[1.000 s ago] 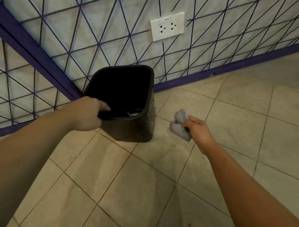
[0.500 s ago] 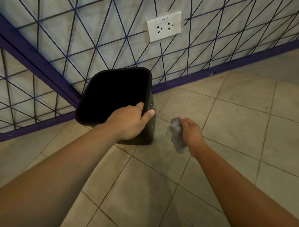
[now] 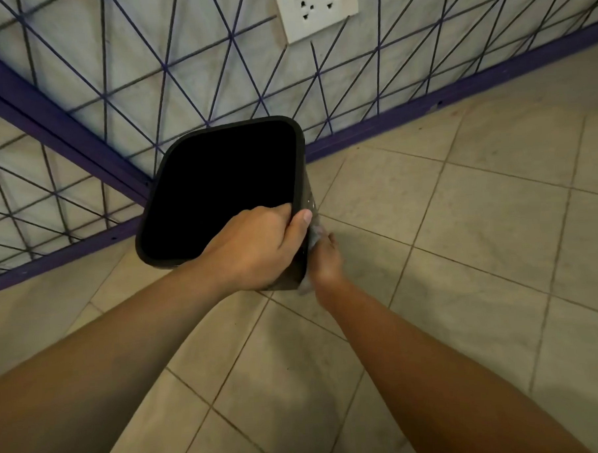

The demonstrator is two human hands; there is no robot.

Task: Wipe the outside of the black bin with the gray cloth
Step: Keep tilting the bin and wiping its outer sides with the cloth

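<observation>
Gray cloth (image 3: pixel 314 233) mostly hidden between right hand (image 3: pixel 326 259) and black bin (image 3: pixel 220 188), left hand (image 3: pixel 257 245) clamping rim.

Tilted black bin (image 3: pixel 187 210), gray cloth (image 3: pixel 315 234) against side

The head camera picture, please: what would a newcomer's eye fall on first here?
First the black bin in the middle, its dark mouth open toward the camera, set in the corner where the tiled floor meets the purple-lined wall. The left hand grips its near rim, while the right hand presses the gray cloth against its right outer side. A white socket sits on the wall above.
</observation>
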